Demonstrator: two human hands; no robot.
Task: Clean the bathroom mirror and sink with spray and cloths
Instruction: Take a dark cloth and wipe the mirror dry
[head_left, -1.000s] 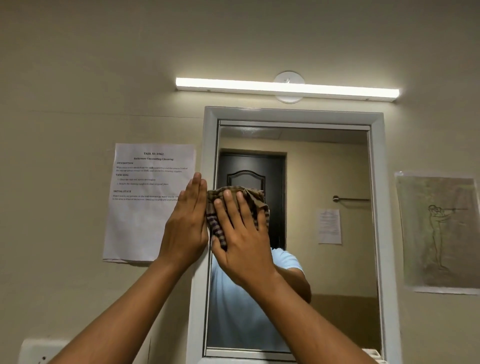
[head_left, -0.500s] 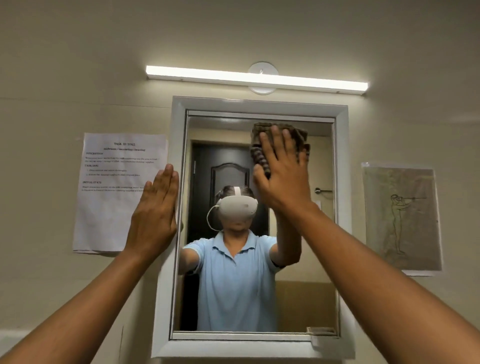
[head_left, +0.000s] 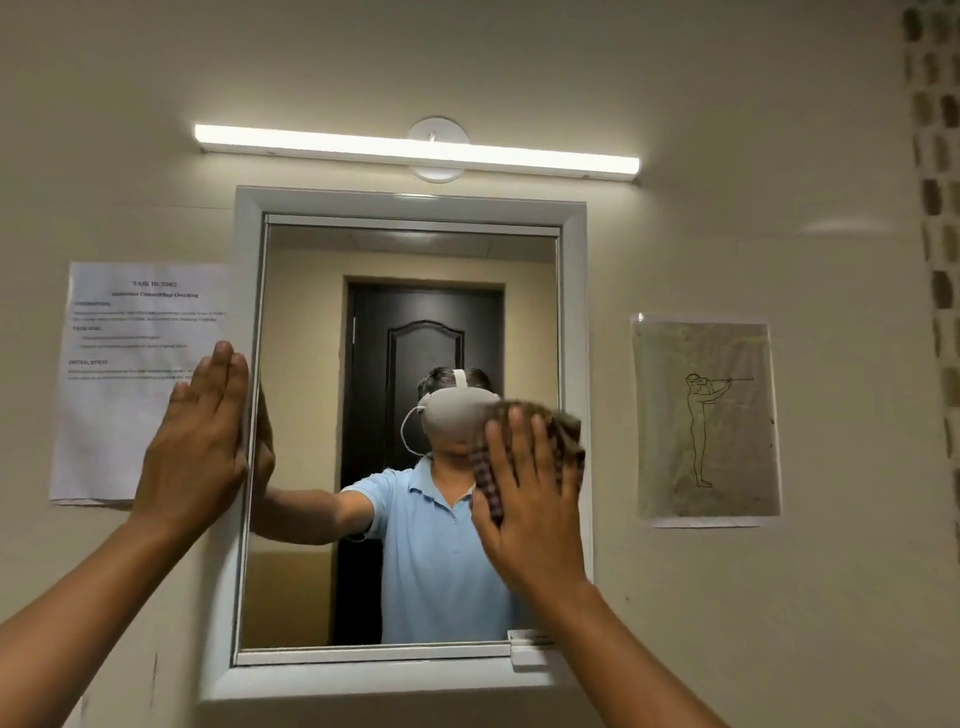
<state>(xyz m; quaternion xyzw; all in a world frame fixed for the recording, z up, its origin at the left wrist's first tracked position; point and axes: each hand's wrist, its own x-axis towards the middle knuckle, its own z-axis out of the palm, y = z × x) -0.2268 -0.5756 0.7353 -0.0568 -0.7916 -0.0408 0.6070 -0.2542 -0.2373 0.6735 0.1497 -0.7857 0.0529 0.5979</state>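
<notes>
A wall mirror in a white frame (head_left: 410, 675) fills the middle of the head view. My right hand (head_left: 530, 499) presses a brown checked cloth (head_left: 563, 431) flat against the glass by the mirror's right edge, about halfway up. My left hand (head_left: 200, 441) lies flat with straight fingers on the frame's left side, holding nothing. The glass reflects a person in a light blue shirt and a dark door. No sink or spray bottle is in view.
A lit tube light (head_left: 415, 150) runs above the mirror. A printed sheet (head_left: 135, 332) is taped to the wall at the left, a drawing on paper (head_left: 704, 415) at the right. A small white latch (head_left: 530, 649) sits at the frame's lower right corner.
My right hand has carried the cloth from the left of the glass up to the top right, then down the right side to mid height. My left hand stayed on the frame's left side.
</notes>
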